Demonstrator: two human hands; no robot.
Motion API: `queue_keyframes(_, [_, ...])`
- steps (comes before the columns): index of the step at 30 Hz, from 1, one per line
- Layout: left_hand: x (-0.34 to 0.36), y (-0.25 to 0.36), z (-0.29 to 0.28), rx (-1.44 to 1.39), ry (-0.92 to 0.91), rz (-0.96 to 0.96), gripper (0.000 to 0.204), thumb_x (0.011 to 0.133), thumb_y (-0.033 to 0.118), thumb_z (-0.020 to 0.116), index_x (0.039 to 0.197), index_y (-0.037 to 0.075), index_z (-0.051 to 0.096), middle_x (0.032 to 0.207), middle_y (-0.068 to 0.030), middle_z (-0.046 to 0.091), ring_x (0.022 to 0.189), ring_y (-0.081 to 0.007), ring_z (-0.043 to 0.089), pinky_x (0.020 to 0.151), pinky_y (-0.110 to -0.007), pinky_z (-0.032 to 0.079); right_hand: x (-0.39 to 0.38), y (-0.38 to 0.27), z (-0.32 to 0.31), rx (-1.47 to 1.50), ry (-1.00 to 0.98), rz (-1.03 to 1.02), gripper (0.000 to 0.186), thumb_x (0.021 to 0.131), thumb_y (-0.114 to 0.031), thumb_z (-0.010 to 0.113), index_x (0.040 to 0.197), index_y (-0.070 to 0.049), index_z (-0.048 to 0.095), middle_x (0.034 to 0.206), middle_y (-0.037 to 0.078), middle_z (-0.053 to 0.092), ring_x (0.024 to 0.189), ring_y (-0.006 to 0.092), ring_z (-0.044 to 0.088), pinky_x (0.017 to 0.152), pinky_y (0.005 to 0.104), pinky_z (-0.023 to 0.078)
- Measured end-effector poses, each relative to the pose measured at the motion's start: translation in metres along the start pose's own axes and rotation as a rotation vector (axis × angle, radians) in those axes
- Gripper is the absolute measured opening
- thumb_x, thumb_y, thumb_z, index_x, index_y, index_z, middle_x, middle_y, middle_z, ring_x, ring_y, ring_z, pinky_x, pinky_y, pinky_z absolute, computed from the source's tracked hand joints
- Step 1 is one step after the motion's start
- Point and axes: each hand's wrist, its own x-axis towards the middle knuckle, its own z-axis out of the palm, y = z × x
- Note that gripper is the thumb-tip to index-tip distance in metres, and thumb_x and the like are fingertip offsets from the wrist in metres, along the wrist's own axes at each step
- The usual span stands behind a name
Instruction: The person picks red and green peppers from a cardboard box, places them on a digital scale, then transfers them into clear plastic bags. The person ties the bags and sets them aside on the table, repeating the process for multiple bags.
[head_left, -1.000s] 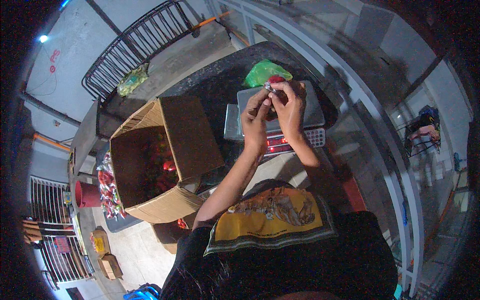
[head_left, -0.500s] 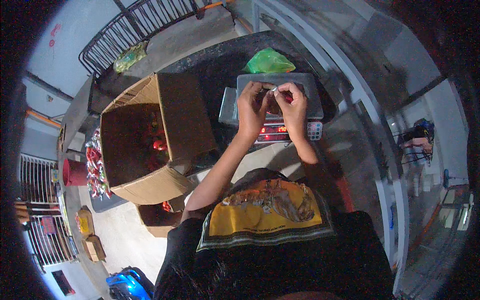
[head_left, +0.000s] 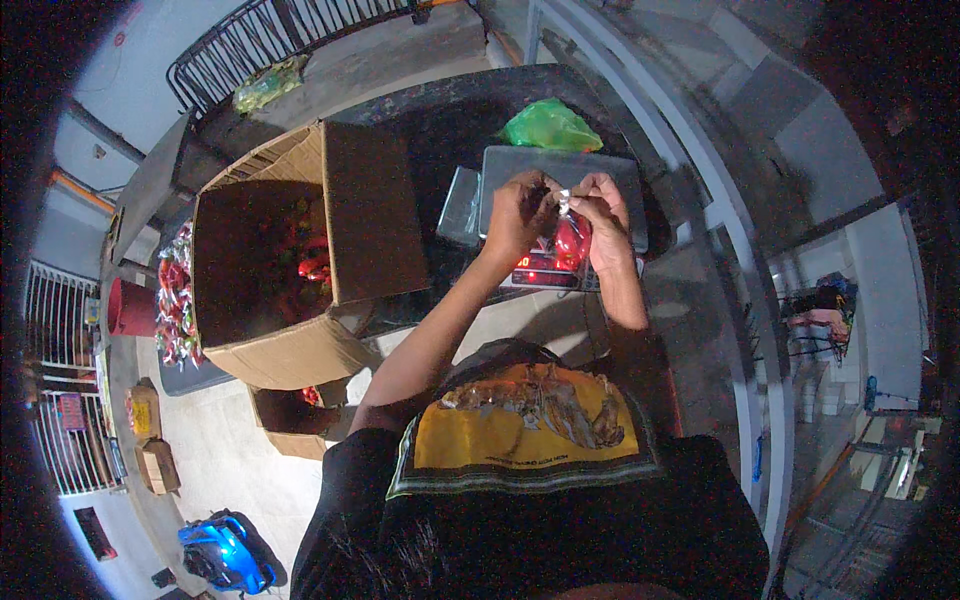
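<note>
A small clear plastic bag of glossy red pieces [head_left: 572,243] hangs from my fingers over the front of a digital scale [head_left: 492,192]. My left hand [head_left: 522,215] is closed in a pinch at the bag's gathered, shiny neck. On the other side of that neck, my right hand [head_left: 607,222] pinches too, its fingers curled close to the left ones. The bag covers part of the lit red display. What kind the red pieces are, I cannot make out.
A large open cardboard box [head_left: 375,215] with red pieces inside stands left of the scale. Behind the scale lies a green plastic bag [head_left: 552,126]. Several filled clear bags [head_left: 175,290] lie at the far left, near a red bucket [head_left: 132,307]. A smaller box [head_left: 300,445] sits lower down.
The red-filled bag, mostly hidden behind my hands before, now shows hanging below them in front of the display. Both hands have shifted slightly right, still pinching. The view has shifted a little.
</note>
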Motion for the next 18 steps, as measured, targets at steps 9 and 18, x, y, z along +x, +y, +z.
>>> queue_keyframes(9, [-0.012, -0.018, 0.009, 0.031, 0.114, 0.106, 0.009, 0.075, -0.004, 0.058, 0.084, -0.001, 0.057, 0.078, -0.0121, 0.055, 0.068, -0.0224, 0.055, 0.061, -0.030, 0.044, -0.006, 0.020, -0.001, 0.159, 0.240, 0.093, 0.022, 0.075, 0.004, 0.063, 0.088, -0.009, 0.051, 0.084, 0.000, 0.054, 0.081, 0.0126, 0.057, 0.074, 0.0272, 0.047])
queue_keyframes(18, [0.000, 0.008, 0.011, 0.269, 0.039, 0.235, 0.011, 0.074, -0.001, 0.061, 0.084, 0.000, 0.056, 0.079, -0.0169, 0.054, 0.072, -0.0350, 0.055, 0.064, -0.037, 0.044, -0.010, -0.006, 0.006, 0.099, 0.226, 0.090, 0.023, 0.074, 0.004, 0.064, 0.092, -0.007, 0.054, 0.083, 0.003, 0.056, 0.081, 0.0122, 0.056, 0.074, 0.0264, 0.046])
